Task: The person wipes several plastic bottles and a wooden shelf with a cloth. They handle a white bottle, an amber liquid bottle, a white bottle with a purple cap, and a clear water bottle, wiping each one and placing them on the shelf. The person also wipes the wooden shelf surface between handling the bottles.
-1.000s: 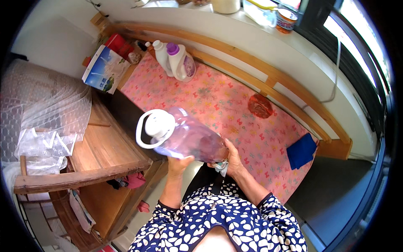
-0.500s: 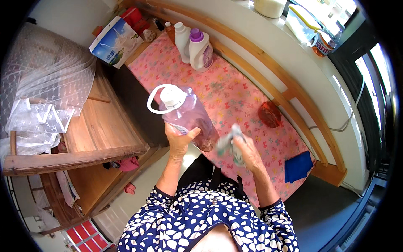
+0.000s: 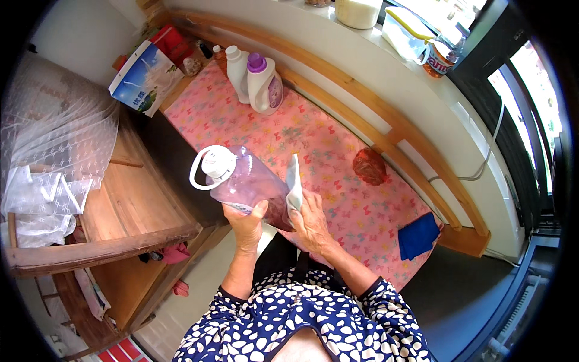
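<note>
A large see-through purple bottle (image 3: 250,178) with a white cap and a white loop handle lies tilted in front of me, its cap toward the far left. My left hand (image 3: 244,226) is closed round its near side, the thumb on top. Against the bottle's right side, near its base, my right hand (image 3: 310,223) presses a pale cloth (image 3: 294,184), whose corner sticks up past the fingers. Below both hands spreads a pink floral bed cover (image 3: 338,211). The bottle's base is partly hidden by my right hand.
A white jug with a purple cap (image 3: 265,84) and a white bottle (image 3: 237,72) stand at the far end. A red bag (image 3: 369,166) and a folded blue cloth (image 3: 419,236) lie to the right. Wooden rails (image 3: 362,102) border the wall; a wooden cabinet (image 3: 139,193) stands left.
My right hand has moved left, bringing the cloth against the bottle's side. The bottle sits slightly lower and further left in view, as the whole view has shifted.
</note>
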